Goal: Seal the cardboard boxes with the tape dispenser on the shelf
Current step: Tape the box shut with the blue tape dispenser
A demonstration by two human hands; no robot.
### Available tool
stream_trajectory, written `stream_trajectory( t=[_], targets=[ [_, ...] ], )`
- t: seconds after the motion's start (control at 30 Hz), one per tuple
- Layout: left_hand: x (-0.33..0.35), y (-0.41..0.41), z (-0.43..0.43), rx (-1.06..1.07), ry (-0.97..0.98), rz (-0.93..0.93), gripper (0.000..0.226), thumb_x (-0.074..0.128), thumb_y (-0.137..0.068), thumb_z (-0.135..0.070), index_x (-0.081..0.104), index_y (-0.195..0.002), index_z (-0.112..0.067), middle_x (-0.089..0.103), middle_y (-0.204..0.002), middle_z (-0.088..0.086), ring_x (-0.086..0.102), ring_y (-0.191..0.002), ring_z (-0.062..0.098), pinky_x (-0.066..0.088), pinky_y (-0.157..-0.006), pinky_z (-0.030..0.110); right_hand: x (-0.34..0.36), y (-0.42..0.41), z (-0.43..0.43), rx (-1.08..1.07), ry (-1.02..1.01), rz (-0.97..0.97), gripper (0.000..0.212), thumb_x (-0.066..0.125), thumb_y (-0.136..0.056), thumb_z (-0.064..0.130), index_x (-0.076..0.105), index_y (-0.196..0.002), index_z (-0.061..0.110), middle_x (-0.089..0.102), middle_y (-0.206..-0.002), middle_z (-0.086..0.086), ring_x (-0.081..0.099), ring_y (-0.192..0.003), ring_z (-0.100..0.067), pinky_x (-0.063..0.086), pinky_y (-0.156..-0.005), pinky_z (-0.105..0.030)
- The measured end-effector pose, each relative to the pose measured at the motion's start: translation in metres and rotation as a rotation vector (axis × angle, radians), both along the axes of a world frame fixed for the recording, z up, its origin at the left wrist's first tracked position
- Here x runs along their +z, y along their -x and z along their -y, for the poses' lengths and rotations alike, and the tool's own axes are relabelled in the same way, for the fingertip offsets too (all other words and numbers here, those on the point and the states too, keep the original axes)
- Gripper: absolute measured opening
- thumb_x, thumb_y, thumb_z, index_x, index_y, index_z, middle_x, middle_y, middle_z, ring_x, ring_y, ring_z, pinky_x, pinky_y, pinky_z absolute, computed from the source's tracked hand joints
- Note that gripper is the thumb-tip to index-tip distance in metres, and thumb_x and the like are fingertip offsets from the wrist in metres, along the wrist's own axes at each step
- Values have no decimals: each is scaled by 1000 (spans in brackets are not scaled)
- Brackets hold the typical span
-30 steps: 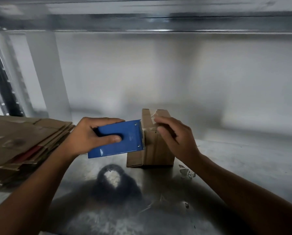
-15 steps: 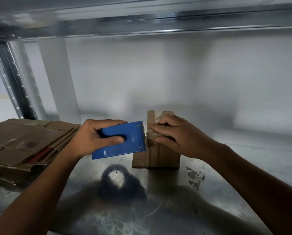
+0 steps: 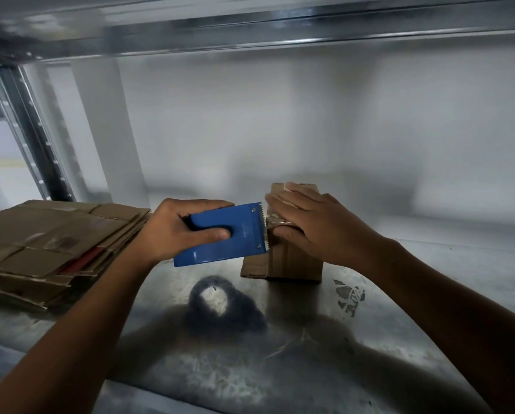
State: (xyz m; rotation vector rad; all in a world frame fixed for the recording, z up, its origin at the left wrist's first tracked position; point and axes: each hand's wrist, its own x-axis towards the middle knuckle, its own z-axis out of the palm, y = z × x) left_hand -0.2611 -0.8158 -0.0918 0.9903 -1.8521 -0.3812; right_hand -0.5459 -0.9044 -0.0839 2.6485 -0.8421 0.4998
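A small brown cardboard box (image 3: 295, 261) stands on the metal shelf (image 3: 429, 294), a little right of centre. My left hand (image 3: 172, 231) grips a blue tape dispenser (image 3: 223, 237), its toothed edge against the box's left top corner. Clear tape runs from the teeth onto the box. My right hand (image 3: 319, 225) lies flat over the box's top, fingers straight and pressing the tape down, thumb against the front face. One bottom flap of the box sticks out at the lower left.
A stack of flattened cardboard boxes (image 3: 50, 243) lies at the left of the shelf. The upper shelf beam (image 3: 280, 28) hangs low overhead. A perforated upright post (image 3: 32, 135) stands at the far left. A dark stain (image 3: 220, 306) marks the shelf in front.
My right hand has flattened over the box top, fingers straightening from a curled grip. The dispenser stays at the box's left corner. The camera has shifted slightly.
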Motion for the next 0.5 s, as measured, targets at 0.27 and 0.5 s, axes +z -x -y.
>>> stream_trajectory(
  t=[0.27, 0.5],
  targets=[
    [19, -12, -9, 17, -62, 54, 43, 81, -81, -50, 73, -121, -41, 76, -115, -6, 73, -102, 13, 56, -85, 22, 3, -2, 0, -11, -94, -63, 67, 4, -102, 61, 26, -159, 34, 36, -162, 8, 34, -149, -20, 29, -120, -45],
    [47, -23, -19, 22, -125, 135, 42, 82, -79, -48, 74, -119, -41, 77, -114, -7, 73, -103, 12, 57, -85, 22, 7, -2, -4, -15, -113, -65, 77, -1, -93, 65, 26, -159, 36, 36, -162, 8, 33, -150, -19, 26, -122, -44]
  ],
)
